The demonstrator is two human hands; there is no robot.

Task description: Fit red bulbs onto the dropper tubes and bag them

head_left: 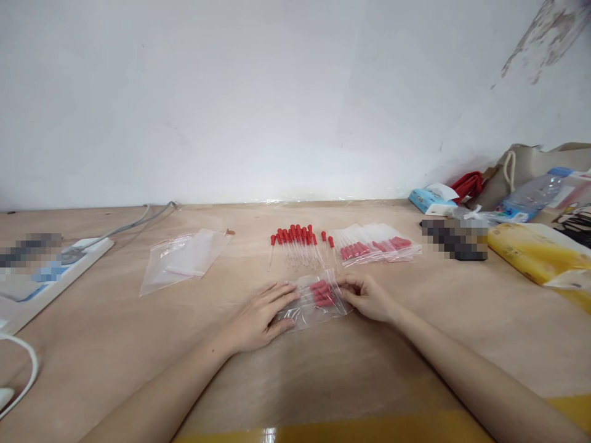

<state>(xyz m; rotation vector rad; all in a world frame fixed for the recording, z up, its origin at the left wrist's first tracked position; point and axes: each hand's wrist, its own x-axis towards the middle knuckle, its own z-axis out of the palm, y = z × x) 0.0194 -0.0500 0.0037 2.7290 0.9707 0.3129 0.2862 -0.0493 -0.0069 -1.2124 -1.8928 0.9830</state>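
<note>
A clear zip bag (305, 317) lies on the table in front of me, with several red-bulbed droppers (323, 294) inside it. My left hand (265, 314) rests flat on the bag's left end, fingers apart. At the other end, my right hand (367, 296) pinches the bag's edge between thumb and fingers. Just beyond the bag is a row of loose droppers (295, 237) with red rubber bulbs and thin clear stems, two of them set slightly apart. Filled zip bags (385, 231) with red bulbs showing overlap to the right of that row.
Flat clear bags (184, 255) lie at left, near a white power strip (87, 271) with a grey cable. To the right are a dark blurred object (466, 249), a yellow package (540, 249), a blue tissue pack (429, 201) and a plastic bottle (538, 194). A wall stands behind.
</note>
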